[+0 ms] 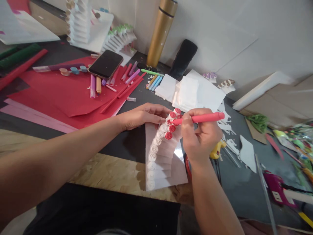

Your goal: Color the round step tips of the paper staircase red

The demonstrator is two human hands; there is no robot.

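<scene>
My right hand [200,135] is closed round a red marker [206,117], whose tip touches the ends of rolled white paper tubes. These tubes [156,151] lie side by side in a curved row on a white sheet [179,173]. Several tube ends near the top are coloured red; the lower ones are white. My left hand [141,116] rests on the upper left of the row, fingers pressed against the tubes, holding the piece steady.
Red and pink paper sheets [61,94] lie at the left with several markers [96,85] and a black phone [105,64]. A gold flask [161,31] stands at the back. White paper scraps [195,91], a yellow glue gun [216,150] and clutter fill the right.
</scene>
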